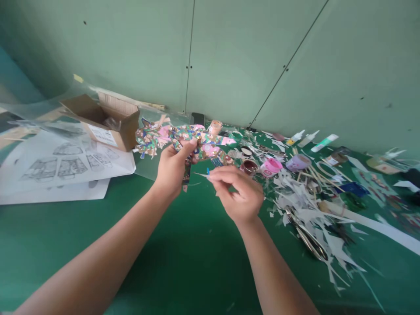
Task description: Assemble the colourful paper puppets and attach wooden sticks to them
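Note:
My left hand (173,168) grips a flat, colourful jointed paper figure (210,151), thumb on top, above the green table. Pink, blue, green and brown patterns cover the figure, and brass-coloured dots show on it. Its left part (152,138) spreads out past my fingers. Just right of and below it, my right hand (239,188) is closed in a pinch on a thin, pointed strip with a small blue piece (208,171) at the fingertips; its exact kind is unclear. The strip's tip points left, towards the figure's lower edge.
An open cardboard box (108,124) stands behind printed sheets (65,166) at left. Paint jars, including a pink one (271,167), glue bottles (295,138), white paper scraps (305,199) and metal-handled pliers or cutters (308,238) crowd the right. A green panelled wall (229,57) rises behind.

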Demonstrator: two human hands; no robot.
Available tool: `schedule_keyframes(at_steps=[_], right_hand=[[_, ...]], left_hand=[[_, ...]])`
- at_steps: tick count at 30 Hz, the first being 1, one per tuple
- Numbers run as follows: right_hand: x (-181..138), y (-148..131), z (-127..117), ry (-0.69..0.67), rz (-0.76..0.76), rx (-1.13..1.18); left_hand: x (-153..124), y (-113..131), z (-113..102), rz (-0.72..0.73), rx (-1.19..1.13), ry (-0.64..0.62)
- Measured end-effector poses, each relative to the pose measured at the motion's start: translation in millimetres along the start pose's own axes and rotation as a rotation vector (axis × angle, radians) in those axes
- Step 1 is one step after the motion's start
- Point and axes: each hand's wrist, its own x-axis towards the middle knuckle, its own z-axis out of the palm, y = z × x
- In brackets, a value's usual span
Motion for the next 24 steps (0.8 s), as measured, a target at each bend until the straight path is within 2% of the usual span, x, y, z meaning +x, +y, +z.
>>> schedule_keyframes(at_steps=[7, 11, 13, 19, 24], right_hand=[[4, -15, -3, -0.037, -0.191, -0.061], [6, -18, -5, -0.024, -0.166, -0.093], [6, -18, -4, 0.017, -0.087, -0.092], [0, -10, 2, 0.078, 0.374, -0.082], [-2, -3, 2, 0.058, 0.456, -0.053]], left_hand=[[-5, 9, 0, 0.082, 0.012, 0.000], [-5, 9, 1, 0.175, 0.067, 0.034], [-5, 8, 2, 0.206, 0.123, 0.054], [-10, 9, 5, 0.186, 0.228, 0.039], [-14, 14, 9, 0.195, 0.253, 0.005]])
